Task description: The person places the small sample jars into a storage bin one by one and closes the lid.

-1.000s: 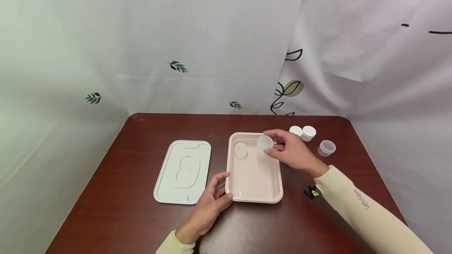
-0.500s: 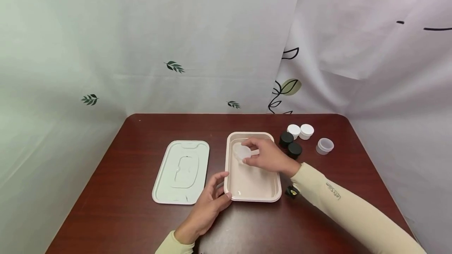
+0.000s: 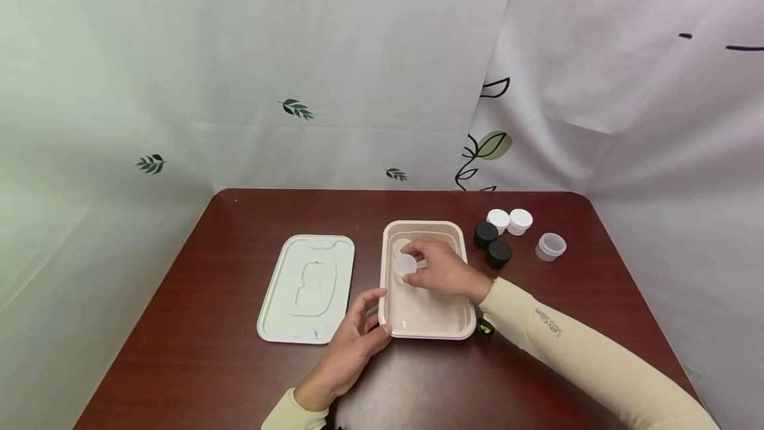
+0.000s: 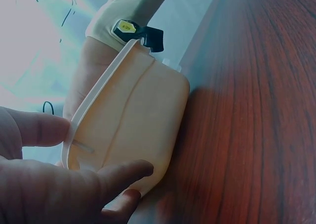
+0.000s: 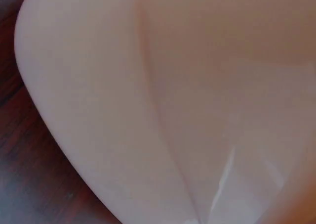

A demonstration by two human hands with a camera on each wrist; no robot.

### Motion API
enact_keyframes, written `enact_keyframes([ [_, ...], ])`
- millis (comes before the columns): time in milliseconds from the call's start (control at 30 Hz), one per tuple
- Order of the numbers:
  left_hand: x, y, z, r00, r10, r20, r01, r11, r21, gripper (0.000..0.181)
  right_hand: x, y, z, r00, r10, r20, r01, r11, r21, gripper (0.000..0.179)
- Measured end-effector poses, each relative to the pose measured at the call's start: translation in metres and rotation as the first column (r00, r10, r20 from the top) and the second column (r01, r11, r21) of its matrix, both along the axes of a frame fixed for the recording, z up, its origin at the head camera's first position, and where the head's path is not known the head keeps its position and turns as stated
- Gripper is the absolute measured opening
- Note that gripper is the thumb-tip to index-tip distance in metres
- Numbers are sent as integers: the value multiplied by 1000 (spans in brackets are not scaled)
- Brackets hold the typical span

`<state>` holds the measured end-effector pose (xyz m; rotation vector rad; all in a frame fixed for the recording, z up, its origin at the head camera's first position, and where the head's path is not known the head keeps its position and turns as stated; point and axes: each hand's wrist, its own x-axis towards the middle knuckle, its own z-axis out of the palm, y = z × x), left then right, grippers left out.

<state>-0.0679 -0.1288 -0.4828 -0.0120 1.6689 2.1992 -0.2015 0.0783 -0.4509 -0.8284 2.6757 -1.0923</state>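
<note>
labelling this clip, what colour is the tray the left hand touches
Pale pinkish beige; the tray shows best in the head view.

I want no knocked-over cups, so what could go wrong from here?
The clear cup in the right hand is close to another cup in the tray, so it might knock it. The right sleeve passes near the closer black container and could brush it. The left hand touches the tray's rim; a push there might shift the tray.
</note>
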Motion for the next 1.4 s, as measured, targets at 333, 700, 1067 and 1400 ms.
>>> enact_keyframes([
  [333, 0, 0, 0, 1000, -3, -1, 3, 1000, 9, 63, 3, -7, -14, 999, -7, -39, 9, 998, 55, 47],
  [700, 0, 0, 0, 1000, 4, -5, -4, 1000, 6, 64, 5, -10, -10, 998, -30, -46, 34, 995, 91, 48],
  [1067, 0, 1, 0, 1000, 9, -6, -9, 1000, -5, 65, 4, -1, 3, 998, -40, -50, 42, 999, 32, 39],
  [1400, 0, 0, 0, 1000, 13, -10, -13, 1000, -6, 66, 8, 30, 32, 988, -131, 78, 140, 981, -132, 40],
])
